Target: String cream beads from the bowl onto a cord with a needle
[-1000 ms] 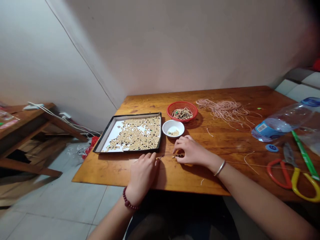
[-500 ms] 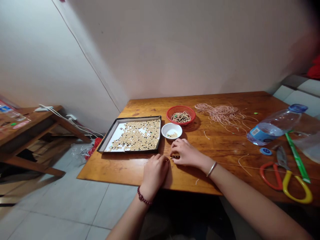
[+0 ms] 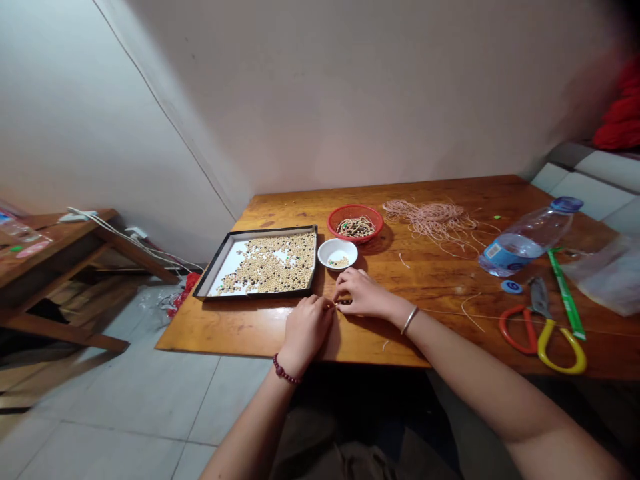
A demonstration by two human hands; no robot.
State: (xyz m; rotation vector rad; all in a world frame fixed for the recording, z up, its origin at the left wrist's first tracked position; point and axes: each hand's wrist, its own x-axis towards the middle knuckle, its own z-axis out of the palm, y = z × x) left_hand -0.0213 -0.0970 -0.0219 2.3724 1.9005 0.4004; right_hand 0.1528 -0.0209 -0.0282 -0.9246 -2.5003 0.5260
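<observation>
Close to the front edge of the table, my left hand and my right hand almost meet at the fingertips. A short string of light and dark beads shows under my right fingers, which are closed on it. My left fingers pinch at its left end; the exact grip is hidden. From my right hand a thin cord runs off across the table to the right. Just beyond the hands stands a small white bowl with a few beads in it. A black-rimmed tray of loose beads lies to the left.
Behind the bowl is a red basket of beaded strings. Tangled pink cord lies farther right. Scissors, a bottle cap, a green packet and a tilted plastic bottle occupy the right side. The wall borders the back.
The view has shifted slightly, so the table items sit a little higher and farther left. Both hands stay together at the beads, with only small finger movement.
</observation>
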